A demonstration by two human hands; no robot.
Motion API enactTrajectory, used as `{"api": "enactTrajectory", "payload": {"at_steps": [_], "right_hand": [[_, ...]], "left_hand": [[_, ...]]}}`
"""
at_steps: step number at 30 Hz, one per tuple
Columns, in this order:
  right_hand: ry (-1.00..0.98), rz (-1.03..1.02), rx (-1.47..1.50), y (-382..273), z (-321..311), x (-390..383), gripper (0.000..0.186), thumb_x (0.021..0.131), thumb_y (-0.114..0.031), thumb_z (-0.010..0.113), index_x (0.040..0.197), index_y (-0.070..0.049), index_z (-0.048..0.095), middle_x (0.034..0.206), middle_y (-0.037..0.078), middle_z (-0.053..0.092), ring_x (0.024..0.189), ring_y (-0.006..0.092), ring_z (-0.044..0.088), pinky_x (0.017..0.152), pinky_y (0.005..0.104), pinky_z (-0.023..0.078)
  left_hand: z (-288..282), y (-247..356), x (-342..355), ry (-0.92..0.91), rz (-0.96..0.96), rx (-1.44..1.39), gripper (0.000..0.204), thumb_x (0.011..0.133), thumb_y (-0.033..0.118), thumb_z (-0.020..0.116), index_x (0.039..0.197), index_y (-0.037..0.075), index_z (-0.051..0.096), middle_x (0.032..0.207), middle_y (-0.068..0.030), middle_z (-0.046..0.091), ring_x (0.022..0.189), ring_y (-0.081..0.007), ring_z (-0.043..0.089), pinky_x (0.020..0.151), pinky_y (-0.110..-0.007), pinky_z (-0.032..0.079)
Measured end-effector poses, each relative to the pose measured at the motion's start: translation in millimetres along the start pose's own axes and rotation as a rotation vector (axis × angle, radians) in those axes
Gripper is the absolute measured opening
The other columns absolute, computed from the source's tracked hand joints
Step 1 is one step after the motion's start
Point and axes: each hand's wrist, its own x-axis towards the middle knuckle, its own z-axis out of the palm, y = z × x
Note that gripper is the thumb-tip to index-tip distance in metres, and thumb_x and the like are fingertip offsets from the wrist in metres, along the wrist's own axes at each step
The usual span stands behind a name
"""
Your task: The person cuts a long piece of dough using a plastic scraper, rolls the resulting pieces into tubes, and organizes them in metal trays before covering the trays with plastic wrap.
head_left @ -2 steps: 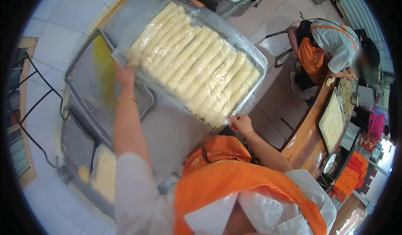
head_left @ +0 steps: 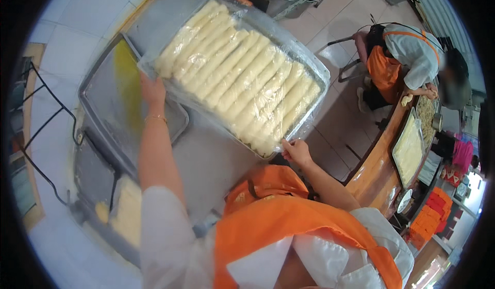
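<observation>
A metal tray (head_left: 318,72) full of long pale dough rolls (head_left: 227,78) lies on the grey worktop in front of me, tilted across the view. Clear plastic film (head_left: 268,101) covers the rolls, wrinkled and shiny. At the tray's near right corner, my right hand (head_left: 296,152) is closed in a pinch on the film's edge. My left hand (head_left: 153,90) grips the film at the left side, its fingertips partly hidden beneath it.
Left of me is an empty-looking metal tray (head_left: 98,90) with a yellow-green patch. A wooden table (head_left: 374,178) at the right bears another covered tray (head_left: 409,150). Beyond, a person (head_left: 412,47) in an orange apron bends over that table, handling dough. A black metal rack (head_left: 49,114) juts out at far left.
</observation>
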Motion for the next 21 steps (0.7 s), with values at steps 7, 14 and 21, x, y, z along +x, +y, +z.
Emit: {"api": "enactTrajectory", "payload": {"at_steps": [7,14,21], "right_hand": [[-0.529,0.013,-0.434,-41.6,-50.8,-14.0,0.043,0.097,-0.041,0.058,0.089,0.000,0.068,0.076,0.009,0.072,0.060,0.0173,0.068,0.053,0.0298,0.054],[0.514,-1.126,-0.407,-134.0,-103.7,88.7,0.040,0.095,-0.011,0.056,0.133,-0.001,0.053,0.136,0.023,0.054,0.125,0.0423,0.049,0.107,0.0455,0.039],[0.601,-1.075,-0.653,-158.5,-97.9,144.5,0.050,0.092,-0.014,0.059,0.138,0.001,0.047,0.139,0.022,0.051,0.124,0.0409,0.048,0.108,0.0464,0.039]], "left_hand": [[-24.7,99.6,-68.3,0.118,0.170,-0.045,0.078,0.089,0.021,0.063,0.148,-0.013,0.024,0.152,-0.0357,0.025,0.143,-0.0483,0.023,0.118,-0.053,0.020],[8.1,180.1,-176.8,-0.185,-0.073,-0.234,0.081,0.094,0.024,0.059,0.154,-0.006,0.014,0.158,-0.0348,0.009,0.147,-0.0485,0.009,0.119,-0.054,0.013],[36.0,168.1,-168.6,-0.141,-0.348,-0.486,0.080,0.093,0.023,0.062,0.152,-0.008,0.017,0.157,-0.0335,0.012,0.148,-0.0427,0.013,0.122,-0.045,0.012]]}}
